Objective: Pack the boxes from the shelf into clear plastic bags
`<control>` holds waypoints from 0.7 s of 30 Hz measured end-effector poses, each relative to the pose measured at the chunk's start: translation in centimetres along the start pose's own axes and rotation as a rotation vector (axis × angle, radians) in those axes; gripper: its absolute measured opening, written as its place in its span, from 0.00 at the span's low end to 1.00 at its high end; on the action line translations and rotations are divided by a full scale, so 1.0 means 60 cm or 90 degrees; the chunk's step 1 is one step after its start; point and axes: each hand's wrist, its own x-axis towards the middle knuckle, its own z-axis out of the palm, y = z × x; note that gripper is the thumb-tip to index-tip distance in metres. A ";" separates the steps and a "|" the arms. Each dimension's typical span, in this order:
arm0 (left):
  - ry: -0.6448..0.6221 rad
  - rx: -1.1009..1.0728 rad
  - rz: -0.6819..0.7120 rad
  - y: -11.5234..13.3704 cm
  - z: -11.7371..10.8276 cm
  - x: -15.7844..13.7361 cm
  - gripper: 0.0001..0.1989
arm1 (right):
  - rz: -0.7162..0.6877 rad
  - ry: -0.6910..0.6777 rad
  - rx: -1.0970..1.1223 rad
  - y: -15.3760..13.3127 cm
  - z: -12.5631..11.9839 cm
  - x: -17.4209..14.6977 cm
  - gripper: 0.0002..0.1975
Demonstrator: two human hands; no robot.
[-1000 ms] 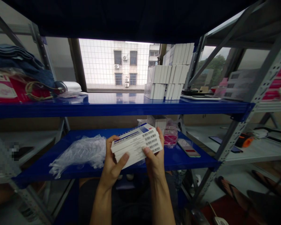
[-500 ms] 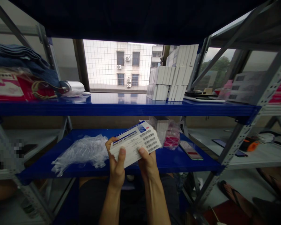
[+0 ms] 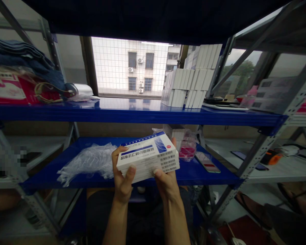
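A stack of several flat white medicine boxes (image 3: 145, 156) with blue print and barcodes is held between my hands, above the front part of the lower blue shelf. My left hand (image 3: 123, 177) grips the stack's left end, thumb on the near side and fingers round the far edge. My right hand (image 3: 167, 180) closes on the right end with its thumb on the near side; most of its fingers are hidden behind the boxes. Behind the right hand lies a clear plastic bag (image 3: 187, 146) with white and pink boxes in it.
Crumpled clear plastic bags (image 3: 89, 165) lie left on the lower blue shelf (image 3: 48, 175), and a phone (image 3: 207, 162) rests at right. The upper shelf (image 3: 132, 114) carries stacked white boxes (image 3: 191, 81), folded denim (image 3: 28, 64) and a red package (image 3: 12, 88). Metal posts stand at both sides.
The stack has been tilted so its printed top face shows more, and its fanned boxes sit more evenly. Both hands stay on it. The view has shifted slightly.
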 end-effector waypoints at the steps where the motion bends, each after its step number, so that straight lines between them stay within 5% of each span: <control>1: -0.012 0.005 0.006 0.004 -0.006 0.003 0.29 | -0.025 0.003 -0.013 -0.010 -0.010 0.001 0.64; 5: -0.047 0.043 -0.023 0.022 -0.037 0.018 0.28 | -0.060 -0.095 -0.150 -0.052 -0.056 -0.001 0.53; 8: -0.074 0.094 -0.127 0.029 -0.057 0.031 0.26 | -0.014 -0.181 -0.241 -0.066 -0.081 -0.006 0.48; 14: -0.135 0.030 -0.397 0.016 -0.081 0.043 0.37 | 0.060 -0.138 -0.302 -0.028 -0.109 0.008 0.47; 21: -0.146 0.110 -0.338 -0.013 -0.081 0.046 0.33 | 0.117 -0.068 -0.289 0.015 -0.122 0.021 0.38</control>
